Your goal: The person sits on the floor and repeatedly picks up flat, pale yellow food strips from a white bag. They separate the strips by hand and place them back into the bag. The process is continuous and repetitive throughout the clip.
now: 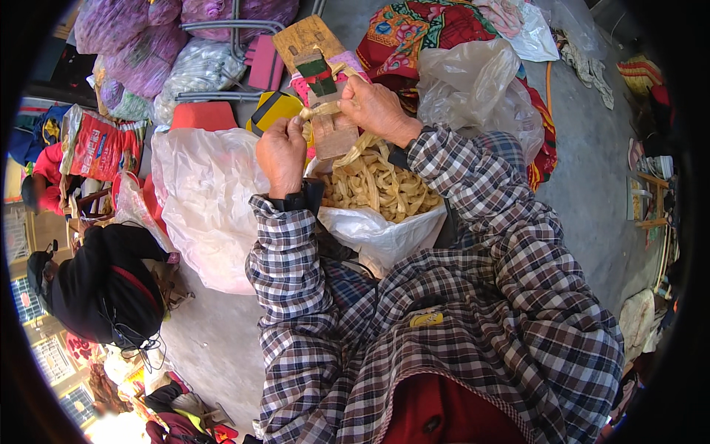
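Observation:
My left hand (282,151) pinches one end of a tan fabric strip (323,109) between thumb and fingers. The strip runs across a narrow wooden board (334,136) to my right hand (378,108), which grips it on the far side. More of the strip hangs down from the right hand. Farther up, a green and red wrapped block (316,73) sits on the board. Right below my hands, a white woven sack (388,227) stands wide open, filled with a heap of tan strips (383,186) that look knotted or twisted.
Clear plastic bags flank me, one at left (208,205) and one at right (471,83). A red floral cloth (410,33) lies ahead. Purple filled bags (133,50) and a grey metal frame (236,25) stand at upper left. A person in black (105,283) sits at my left.

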Available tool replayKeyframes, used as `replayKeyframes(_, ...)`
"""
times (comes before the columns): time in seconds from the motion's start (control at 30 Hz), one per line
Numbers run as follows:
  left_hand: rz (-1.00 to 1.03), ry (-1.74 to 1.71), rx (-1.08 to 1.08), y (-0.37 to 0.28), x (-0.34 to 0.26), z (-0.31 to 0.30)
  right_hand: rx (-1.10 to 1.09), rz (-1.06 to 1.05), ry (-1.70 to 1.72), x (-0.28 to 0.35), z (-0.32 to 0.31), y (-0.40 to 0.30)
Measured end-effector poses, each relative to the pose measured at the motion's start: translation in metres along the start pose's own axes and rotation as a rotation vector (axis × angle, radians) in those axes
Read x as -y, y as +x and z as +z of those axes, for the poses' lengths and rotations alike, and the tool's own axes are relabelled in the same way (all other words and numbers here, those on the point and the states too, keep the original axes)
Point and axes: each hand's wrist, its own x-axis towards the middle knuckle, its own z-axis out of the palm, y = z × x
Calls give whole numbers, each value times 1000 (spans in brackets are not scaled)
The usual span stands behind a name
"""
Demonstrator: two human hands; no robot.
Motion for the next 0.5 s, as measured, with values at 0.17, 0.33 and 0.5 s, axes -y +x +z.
replayKeyframes(0.17, 28, 214, 53, -2, 3, -7, 52, -10, -240, 1, 3, -6)
replayKeyframes(0.33, -194, -99, 413, 4, 11, -39, 97, 33, -170, -10, -13, -6)
replayKeyframes(0.5, -147, -164, 685, -8, -2, -32, 308, -32, 462, -5, -26, -6)
